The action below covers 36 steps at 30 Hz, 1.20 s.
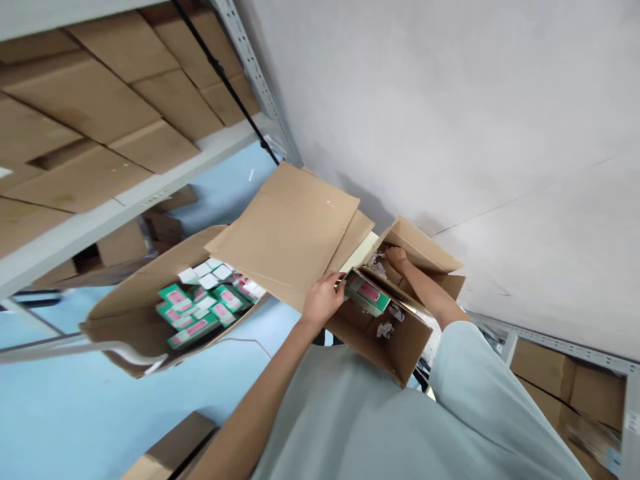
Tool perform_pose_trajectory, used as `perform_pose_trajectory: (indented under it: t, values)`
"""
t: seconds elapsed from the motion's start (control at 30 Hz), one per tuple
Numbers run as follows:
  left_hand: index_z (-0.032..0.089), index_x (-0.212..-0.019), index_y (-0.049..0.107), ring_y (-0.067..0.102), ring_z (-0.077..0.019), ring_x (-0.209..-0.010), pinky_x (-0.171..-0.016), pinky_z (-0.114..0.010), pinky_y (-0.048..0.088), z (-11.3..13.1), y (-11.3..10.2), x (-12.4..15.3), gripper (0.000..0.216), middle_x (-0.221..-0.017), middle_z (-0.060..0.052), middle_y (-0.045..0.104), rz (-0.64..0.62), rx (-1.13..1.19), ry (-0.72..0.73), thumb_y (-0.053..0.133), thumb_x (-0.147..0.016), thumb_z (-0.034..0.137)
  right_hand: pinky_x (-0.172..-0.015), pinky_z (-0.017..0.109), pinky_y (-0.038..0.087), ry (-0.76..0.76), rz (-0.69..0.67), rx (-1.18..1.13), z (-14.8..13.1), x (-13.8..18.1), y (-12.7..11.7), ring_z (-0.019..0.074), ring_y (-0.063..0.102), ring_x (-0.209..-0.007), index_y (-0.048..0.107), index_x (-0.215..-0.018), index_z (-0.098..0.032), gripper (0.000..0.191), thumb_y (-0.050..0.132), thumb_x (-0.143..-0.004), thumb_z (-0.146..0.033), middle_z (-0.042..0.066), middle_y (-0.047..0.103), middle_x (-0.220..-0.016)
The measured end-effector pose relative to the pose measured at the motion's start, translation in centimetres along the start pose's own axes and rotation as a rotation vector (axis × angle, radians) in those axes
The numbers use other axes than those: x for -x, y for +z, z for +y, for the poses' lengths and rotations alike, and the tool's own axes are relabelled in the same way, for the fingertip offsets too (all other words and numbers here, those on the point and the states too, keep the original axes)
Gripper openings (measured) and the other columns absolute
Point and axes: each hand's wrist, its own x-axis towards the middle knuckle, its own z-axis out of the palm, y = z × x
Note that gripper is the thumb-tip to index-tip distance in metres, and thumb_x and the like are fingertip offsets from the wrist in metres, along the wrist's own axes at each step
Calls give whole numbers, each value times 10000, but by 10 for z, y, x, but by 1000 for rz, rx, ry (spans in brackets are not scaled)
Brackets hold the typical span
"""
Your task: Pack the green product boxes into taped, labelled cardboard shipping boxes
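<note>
My left hand [323, 298] is closed on the end of a green and pink packet [369, 293] at the rim of an open cardboard box [400, 340]. My right hand [396, 256] reaches deeper into that same box, fingers curled on crumpled paper [377, 264] or something I cannot make out. Bits of white crumpled paper [384, 329] lie in the box. The view is strongly tilted.
A second open cardboard box [125, 313] at the left holds several green, pink and white packets [200, 303]. A flat cardboard sheet [290, 230] lies between the boxes. Metal shelving [115, 207] with cartons stands at upper left, more shelving [565, 347] at lower right. Pale blue floor [60, 413], white wall [450, 100].
</note>
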Motion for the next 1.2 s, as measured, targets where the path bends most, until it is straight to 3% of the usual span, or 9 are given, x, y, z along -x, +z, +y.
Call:
perform_pose_trajectory:
  t: [0.17,0.3,0.4,0.5,0.6,0.7,0.83,1.0,1.2]
  values:
    - [238,-1256,785,784,-276,-1119,-1013,-351,585,3,-3,2,328,-1302,-102,801,-11,1,-17,544,-1034,259,-1064,403,580,131,106,20,11,45,-6,328,739,-1288,660,-1415,-87,392,653,-1107,-328,264,746,-1362]
    - [223,-1265,777,776,-296,-1152,-1018,-359,577,4,-4,3,331,-1318,-120,797,-31,-26,-8,544,-1031,244,-966,380,592,265,377,-120,20,150,6,336,800,-1148,567,-1511,-143,488,524,-1151,-470,216,812,-1242]
    - [219,-1269,772,774,-316,-1170,-987,-368,580,4,-5,4,328,-1337,-128,792,-37,-44,9,544,-1034,249,-810,341,606,388,678,-499,-7,239,40,288,816,-868,566,-1517,-199,577,538,-1109,-606,103,836,-989]
    - [214,-1282,766,782,-335,-1157,-959,-388,587,5,-8,7,333,-1367,-139,783,-48,-50,19,543,-1041,272,-677,329,608,412,844,-870,-60,287,82,251,772,-716,560,-1518,-193,662,535,-1071,-681,85,828,-961]
    - [192,-1289,762,789,-361,-1138,-968,-430,591,8,-11,8,345,-1376,-166,781,-58,-47,33,547,-1033,280,-737,326,631,365,824,-1032,-109,278,105,249,795,-801,576,-1510,-198,628,584,-1053,-629,81,838,-1015]
    - [181,-1295,755,791,-365,-1149,-997,-449,596,7,-16,9,354,-1353,-175,793,-70,2,45,578,-1023,322,-800,311,621,363,682,-989,-129,250,105,231,800,-819,532,-1584,-219,615,650,-1040,-481,57,847,-1069]
    - [176,-1395,698,804,-315,-1144,-1016,-410,611,-6,-22,13,460,-1286,-150,825,-145,164,27,641,-1003,411,-904,316,599,434,722,-918,-121,252,118,212,786,-859,559,-1572,-208,566,624,-1053,-423,76,832,-1205]
    - [169,-1446,659,765,-330,-1246,-1073,-424,592,-39,-18,35,556,-1415,-182,765,-158,139,54,684,-959,437,-932,380,592,879,876,-760,-98,293,180,304,771,-1070,651,-1449,-113,608,598,-1039,-560,205,776,-1294]
    - [178,-1337,735,779,-329,-1155,-1004,-397,587,-56,-19,56,423,-1315,-182,804,-294,-18,53,479,-1073,386,-730,300,491,913,586,-862,-100,297,227,282,774,-828,784,-1012,-163,398,485,-1117,-405,140,825,-908]
